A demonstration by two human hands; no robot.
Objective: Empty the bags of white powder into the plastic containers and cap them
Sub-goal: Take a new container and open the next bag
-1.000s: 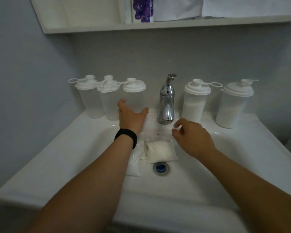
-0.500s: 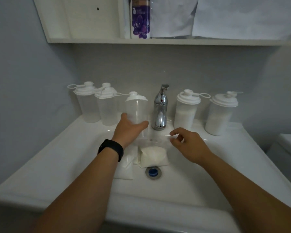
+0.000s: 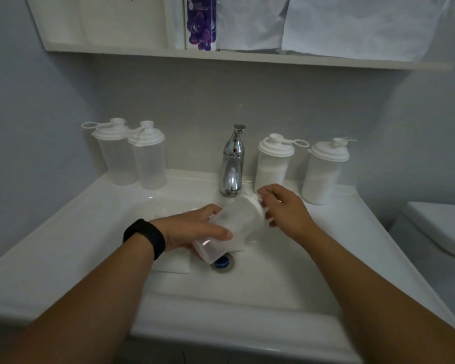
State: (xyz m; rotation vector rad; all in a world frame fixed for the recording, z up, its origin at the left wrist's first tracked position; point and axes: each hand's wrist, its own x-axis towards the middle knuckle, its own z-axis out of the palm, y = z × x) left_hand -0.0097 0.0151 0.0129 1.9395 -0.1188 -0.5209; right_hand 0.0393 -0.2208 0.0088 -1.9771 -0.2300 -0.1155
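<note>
My left hand (image 3: 192,229) grips an empty clear plastic container (image 3: 231,227), tilted on its side over the sink basin with its white lid pointing toward the tap. My right hand (image 3: 284,211) has its fingers at that white lid (image 3: 252,200). Bags of white powder (image 3: 174,264) lie in the basin, mostly hidden under my left hand and the container. Two empty capped containers (image 3: 132,156) stand at the back left. Two capped containers holding white powder (image 3: 273,164) (image 3: 323,172) stand at the back right.
A chrome tap (image 3: 233,164) rises behind the basin centre. The drain with a blue plug (image 3: 222,262) sits just below the held container. A shelf (image 3: 221,55) with a purple bottle hangs above. A white toilet (image 3: 436,227) is at the right, beyond the sink's rim (image 3: 63,232).
My left hand took the third empty container from the back row, lifted it and tipped it sideways over the basin. My right hand rose from the bags to the container's lid.
</note>
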